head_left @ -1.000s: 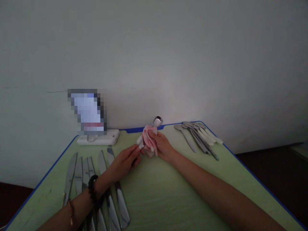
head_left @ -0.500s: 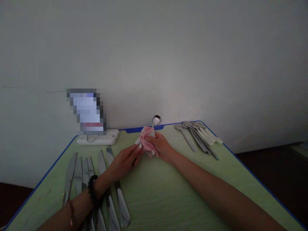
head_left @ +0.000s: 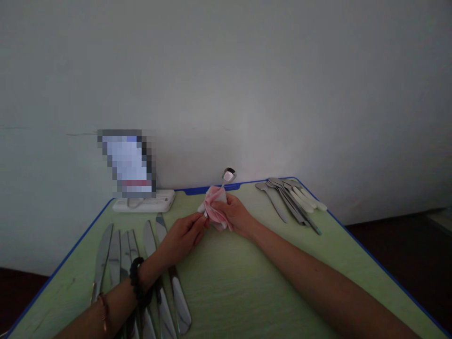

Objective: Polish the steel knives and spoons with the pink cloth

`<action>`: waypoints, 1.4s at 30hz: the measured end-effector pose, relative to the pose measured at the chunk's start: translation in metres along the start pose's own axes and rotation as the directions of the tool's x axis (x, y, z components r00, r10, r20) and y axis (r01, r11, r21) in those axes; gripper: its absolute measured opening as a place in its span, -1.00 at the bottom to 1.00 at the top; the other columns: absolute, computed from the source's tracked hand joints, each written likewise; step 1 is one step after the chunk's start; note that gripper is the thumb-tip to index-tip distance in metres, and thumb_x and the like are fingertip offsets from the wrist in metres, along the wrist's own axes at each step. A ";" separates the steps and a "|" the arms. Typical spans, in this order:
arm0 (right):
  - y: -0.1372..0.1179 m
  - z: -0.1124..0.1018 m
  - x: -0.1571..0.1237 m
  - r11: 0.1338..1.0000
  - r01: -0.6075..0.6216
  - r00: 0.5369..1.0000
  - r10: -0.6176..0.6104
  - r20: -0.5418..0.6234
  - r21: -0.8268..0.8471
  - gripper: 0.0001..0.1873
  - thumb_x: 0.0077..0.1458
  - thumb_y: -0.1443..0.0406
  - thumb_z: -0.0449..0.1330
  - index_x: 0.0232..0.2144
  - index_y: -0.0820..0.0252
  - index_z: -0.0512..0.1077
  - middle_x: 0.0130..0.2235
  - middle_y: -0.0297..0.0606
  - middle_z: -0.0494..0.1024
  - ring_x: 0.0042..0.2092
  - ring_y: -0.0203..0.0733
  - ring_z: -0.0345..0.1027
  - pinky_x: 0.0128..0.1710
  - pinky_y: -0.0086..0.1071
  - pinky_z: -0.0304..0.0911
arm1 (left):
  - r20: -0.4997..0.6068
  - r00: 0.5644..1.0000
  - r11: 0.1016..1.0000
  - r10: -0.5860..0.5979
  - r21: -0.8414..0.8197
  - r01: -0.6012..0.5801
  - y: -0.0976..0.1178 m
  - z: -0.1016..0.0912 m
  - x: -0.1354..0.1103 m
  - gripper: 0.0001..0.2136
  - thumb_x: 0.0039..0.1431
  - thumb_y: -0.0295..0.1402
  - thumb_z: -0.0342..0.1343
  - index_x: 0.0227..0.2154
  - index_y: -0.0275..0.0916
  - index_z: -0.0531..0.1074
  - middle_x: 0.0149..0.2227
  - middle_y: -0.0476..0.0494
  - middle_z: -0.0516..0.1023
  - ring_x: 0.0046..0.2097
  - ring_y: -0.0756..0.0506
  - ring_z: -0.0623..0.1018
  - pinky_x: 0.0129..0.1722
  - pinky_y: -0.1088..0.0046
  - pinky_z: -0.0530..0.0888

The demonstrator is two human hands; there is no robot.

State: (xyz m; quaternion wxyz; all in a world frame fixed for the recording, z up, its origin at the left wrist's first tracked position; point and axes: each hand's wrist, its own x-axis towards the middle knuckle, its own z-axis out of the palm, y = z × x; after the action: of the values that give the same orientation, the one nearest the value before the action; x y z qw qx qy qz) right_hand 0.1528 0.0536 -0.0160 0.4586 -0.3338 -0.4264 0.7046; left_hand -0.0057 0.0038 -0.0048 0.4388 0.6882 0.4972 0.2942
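A metal spoon (head_left: 229,175) sticks up out of a pink cloth (head_left: 213,209) near the far middle of the green table (head_left: 247,282). My right hand (head_left: 236,215) is closed round the cloth, which wraps the spoon's stem. My left hand (head_left: 183,234) pinches the spoon's handle end where it comes out of the cloth at the lower left. Only the spoon's bowl and a bit of its handle show; the cloth hides everything between them.
Several table knives (head_left: 116,256) lie in a row at the left under my left forearm. A pile of spoons (head_left: 289,197), some white-handled, lies at the far right. A white stand (head_left: 144,201) with a blurred screen sits by the wall. The table has a blue edge.
The spoon's bowl has risen a little and more of the stem shows above the cloth. My right hand with the cloth has shifted slightly down the stem. The left hand stays in place.
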 end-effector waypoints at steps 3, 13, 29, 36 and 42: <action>-0.001 0.000 0.000 1.000 -0.004 1.000 0.004 -0.013 0.002 -0.76 -0.23 0.28 0.26 -0.43 0.26 0.39 -0.56 -0.35 0.47 -0.59 -0.35 0.28 -0.65 -0.51 0.16 | 0.011 1.000 1.000 0.003 -0.007 -0.002 0.000 0.000 0.001 -0.65 0.26 -0.07 -0.20 -0.42 -0.23 0.29 -0.70 0.18 0.14 -0.64 0.06 0.16 -0.64 0.57 0.11; 0.001 -0.001 -0.001 0.997 0.020 0.999 -0.018 0.040 -0.068 -0.71 -0.20 0.21 0.30 -0.40 0.26 0.39 -0.49 -0.32 0.48 -0.52 -0.33 0.30 -0.57 -0.48 0.16 | 0.008 1.000 0.999 -0.023 -0.045 0.023 0.003 0.002 0.001 -0.61 0.21 -0.02 -0.16 -0.50 -0.23 0.28 -0.68 0.16 0.14 -0.63 0.06 0.14 -0.64 0.58 0.09; -0.002 -0.003 -0.002 0.992 -0.066 0.994 0.056 0.091 0.105 -0.58 -0.27 0.10 0.40 -0.44 0.29 0.43 -0.49 -0.33 0.49 -0.50 -0.36 0.31 -0.53 -0.49 0.20 | 0.024 0.998 0.987 0.054 0.153 -0.057 0.004 0.000 0.000 -0.61 0.23 -0.07 -0.16 -0.56 -0.24 0.26 -0.64 0.14 0.11 -0.59 0.06 0.14 -0.61 0.57 0.08; -0.004 -0.001 -0.002 0.990 -0.053 0.994 0.039 0.105 0.131 -0.59 -0.20 0.05 0.36 -0.47 0.28 0.43 -0.58 -0.37 0.44 -0.58 -0.38 0.24 -0.60 -0.50 0.16 | 0.105 0.989 0.964 0.101 0.237 -0.124 0.009 0.000 -0.002 -0.64 0.23 -0.13 -0.16 -0.59 -0.22 0.20 -0.64 0.13 0.12 -0.57 0.05 0.17 -0.57 0.54 0.09; -0.006 -0.005 -0.003 0.996 -0.078 0.979 0.084 0.186 -0.039 -0.56 -0.15 0.00 0.31 -0.45 0.29 0.42 -0.56 -0.36 0.45 -0.61 -0.41 0.22 -0.64 -0.52 0.12 | 0.146 0.985 0.957 0.090 0.261 -0.126 0.010 0.004 -0.004 -0.65 0.23 -0.13 -0.16 -0.58 -0.21 0.20 -0.63 0.11 0.18 -0.57 0.03 0.21 -0.57 0.54 0.12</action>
State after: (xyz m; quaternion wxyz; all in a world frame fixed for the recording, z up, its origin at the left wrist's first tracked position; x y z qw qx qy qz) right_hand 0.1602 0.0531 -0.0125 0.3821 -0.2903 -0.4649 0.7440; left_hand 0.0000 -0.0027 0.0026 0.3564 0.7858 0.4638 0.2008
